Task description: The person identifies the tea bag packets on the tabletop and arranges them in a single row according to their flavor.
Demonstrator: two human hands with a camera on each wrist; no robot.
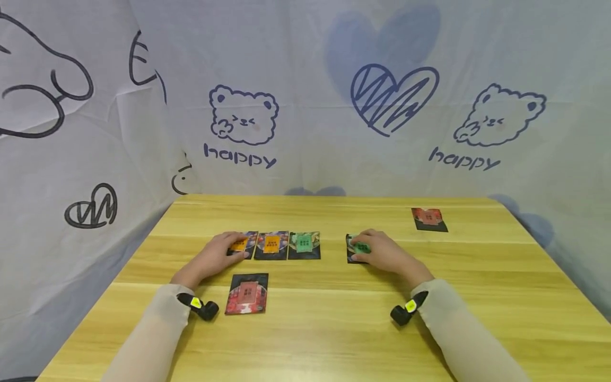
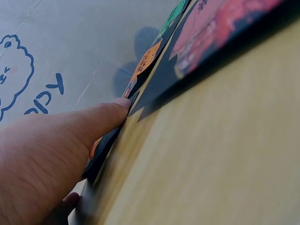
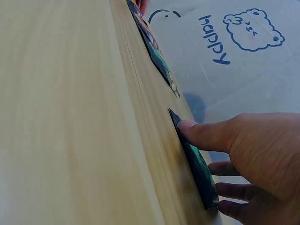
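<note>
— Left side first?

— Left hand (image 1: pixel 216 258) flat on the wooden table (image 1: pixel 334 329), fingers stretched out and resting on the orange-labelled card (image 1: pixel 240 244) at the left end of a row. From the left wrist view, thumb (image 2: pixel 101 119) straight along that card's edge, nothing pinched.

— And the row itself?

— Three dark cards side by side, edges touching or nearly so: the orange-labelled card under the fingers, a second orange card (image 1: pixel 271 245) in the middle, a green-labelled card (image 1: pixel 304 245) at the right end. All face up, lying flat.

— Right side?

— Right hand (image 1: pixel 384 253) lowered over a single green card (image 1: pixel 357 248), well apart from the row, with a gap of bare wood between. Fingers lightly curved on top of it, thumb (image 3: pixel 206 135) laid against its near edge. From the right wrist view, card flat on the wood, not lifted; whether pinched or only pressed, hard to tell.

— Anything else lying about?

— A red card (image 1: pixel 247 293) nearer the body, just beside the left wrist, alone. Another red card (image 1: pixel 429 219) far off toward the right back corner. No box, tray or holder to be seen; every card straight on the tabletop. Behind, a white cloth backdrop (image 1: pixel 305 95) printed with bears, hearts and "happy".
</note>
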